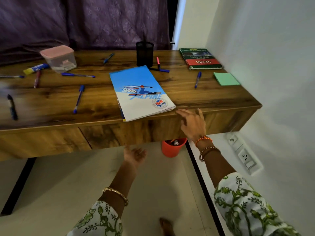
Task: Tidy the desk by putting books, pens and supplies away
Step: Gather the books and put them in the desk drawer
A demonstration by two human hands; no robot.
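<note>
A blue and white skiing notebook (141, 92) lies on the wooden desk (213, 96), its near corner jutting over the front edge. My right hand (192, 123) hovers open just below and right of that corner, fingers spread. Lower down, my left hand (134, 155) is open, holding nothing. A green and red book (200, 58) lies at the back right. A black mesh pen holder (144, 53) stands behind the notebook. Several blue pens (78, 98) lie scattered on the desk. Green sticky notes (226, 79) sit at the right.
A lidded plastic box (58, 58) and a glue stick (36, 68) sit at the back left. A pink marker (158, 62) lies by the holder. An orange bin (172, 148) stands on the floor under the desk. A wall with sockets (245, 157) is close on the right.
</note>
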